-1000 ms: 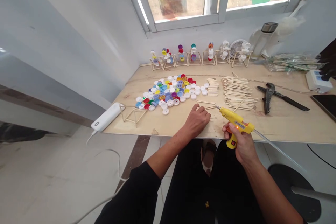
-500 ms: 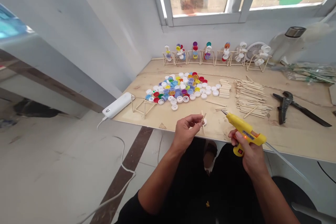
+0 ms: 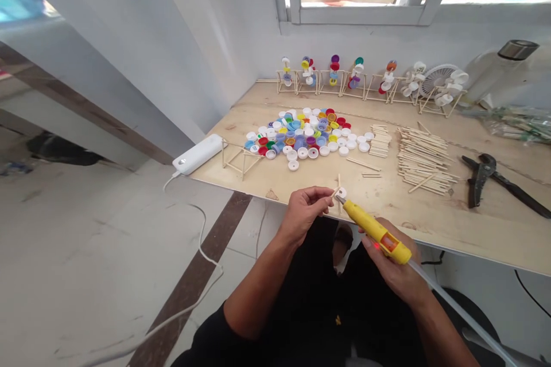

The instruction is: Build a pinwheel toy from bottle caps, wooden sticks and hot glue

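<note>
My left hand point(image 3: 305, 211) is closed in a pinch on thin wooden sticks with a white bottle cap point(image 3: 341, 193) at their end, held just above the near edge of the plywood table point(image 3: 451, 223). My right hand point(image 3: 390, 269) grips a yellow glue gun point(image 3: 373, 230), its nozzle touching the cap and sticks. A clear glue stick point(image 3: 456, 309) trails back from the gun to the lower right.
A heap of coloured bottle caps point(image 3: 307, 133), piles of wooden sticks point(image 3: 424, 152), a stick frame point(image 3: 241, 157) and a white power bank point(image 3: 198, 153) with its cable lie on the table. Black pliers point(image 3: 484, 178) are at the right. Finished cap-and-stick models point(image 3: 357, 77) line the wall.
My left hand lifted sticks and a cap off the table toward me. My right hand swung the glue gun left until its nozzle met them. The view shifted left and down.
</note>
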`<action>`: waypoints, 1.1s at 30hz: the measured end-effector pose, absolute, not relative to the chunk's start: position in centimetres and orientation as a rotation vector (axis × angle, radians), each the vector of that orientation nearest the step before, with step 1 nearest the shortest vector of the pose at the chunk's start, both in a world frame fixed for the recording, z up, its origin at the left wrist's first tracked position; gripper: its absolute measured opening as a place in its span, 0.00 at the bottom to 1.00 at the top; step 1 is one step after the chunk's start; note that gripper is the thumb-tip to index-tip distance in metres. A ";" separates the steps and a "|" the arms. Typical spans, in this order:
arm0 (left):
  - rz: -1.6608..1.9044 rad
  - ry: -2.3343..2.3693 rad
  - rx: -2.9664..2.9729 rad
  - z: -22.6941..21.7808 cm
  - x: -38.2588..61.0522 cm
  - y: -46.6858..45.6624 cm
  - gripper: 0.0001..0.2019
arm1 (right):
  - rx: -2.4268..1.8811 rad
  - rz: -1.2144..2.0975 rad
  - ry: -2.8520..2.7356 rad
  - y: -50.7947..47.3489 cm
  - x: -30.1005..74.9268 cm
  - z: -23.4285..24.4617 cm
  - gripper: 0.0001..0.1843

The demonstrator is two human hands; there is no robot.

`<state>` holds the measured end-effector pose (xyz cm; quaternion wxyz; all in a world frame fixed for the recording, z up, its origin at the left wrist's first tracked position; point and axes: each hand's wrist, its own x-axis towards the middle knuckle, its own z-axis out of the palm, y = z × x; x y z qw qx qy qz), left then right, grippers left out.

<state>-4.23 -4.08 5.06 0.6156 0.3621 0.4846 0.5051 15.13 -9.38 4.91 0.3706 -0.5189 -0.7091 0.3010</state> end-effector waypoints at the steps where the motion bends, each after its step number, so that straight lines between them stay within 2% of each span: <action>1: 1.161 1.127 0.838 5.1 -4.4 -4.2 0.10 | -1.324 0.745 -1.868 -9.4 15.1 5.1 0.06; 10: 1.116 1.164 0.845 4.1 -5.3 -4.8 0.12 | -1.225 0.598 -1.994 -9.5 14.8 4.6 0.03; 33: 1.087 1.126 0.838 4.0 -5.2 -4.8 0.11 | -1.330 0.446 -1.985 -9.1 14.5 4.2 0.07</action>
